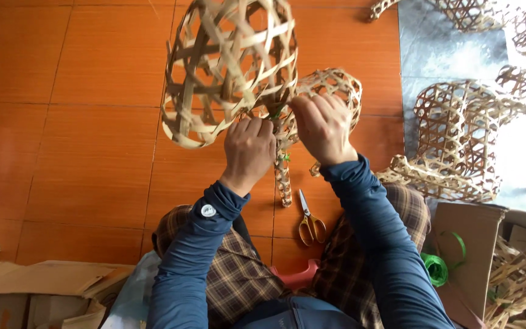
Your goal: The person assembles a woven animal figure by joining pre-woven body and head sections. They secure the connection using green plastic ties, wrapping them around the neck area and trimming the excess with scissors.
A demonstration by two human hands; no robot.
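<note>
A large open-weave bamboo shell (226, 67) is held up in front of me, joined to a smaller woven bamboo piece (330, 85) and a narrow woven stem (283, 176) that hangs down. My left hand (249, 149) grips the stem just under the large shell. My right hand (321, 125) pinches at the joint between the two woven pieces, where a bit of green string (277, 113) shows. More green string wraps the stem lower down.
Yellow-handled scissors (310, 222) lie on the orange tiled floor between my knees. A roll of green string (436, 268) rests on a cardboard box at right. Several woven bamboo figures (458, 140) stand at right. Flattened cardboard (44, 280) lies at lower left.
</note>
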